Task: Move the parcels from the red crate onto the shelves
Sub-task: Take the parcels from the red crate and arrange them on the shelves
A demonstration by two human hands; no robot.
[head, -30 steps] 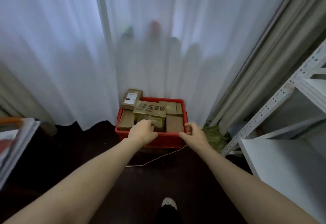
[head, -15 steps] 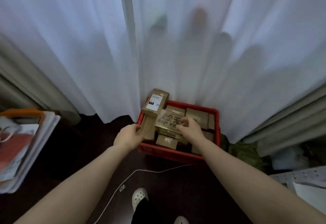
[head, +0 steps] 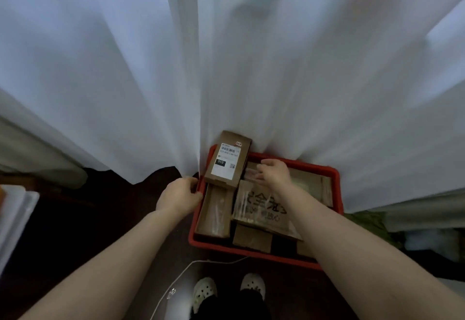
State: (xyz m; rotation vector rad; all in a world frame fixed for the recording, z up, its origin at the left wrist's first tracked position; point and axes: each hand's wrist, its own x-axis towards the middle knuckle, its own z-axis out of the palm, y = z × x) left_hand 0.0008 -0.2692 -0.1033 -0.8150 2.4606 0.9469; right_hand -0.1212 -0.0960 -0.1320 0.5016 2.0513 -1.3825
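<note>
Brown cardboard parcels (head: 216, 211) filled the red plastic crate (head: 251, 254), which stood on the dark floor (head: 75, 224) against a white curtain (head: 125, 67). The left hand (head: 180, 196) curled its fingers around the crate's left rim. The right hand (head: 273, 172) was above the parcels, fingers straight and blurred.

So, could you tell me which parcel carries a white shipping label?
The tilted parcel at far left of the red crate; others show cardboard, tape or print.
</note>
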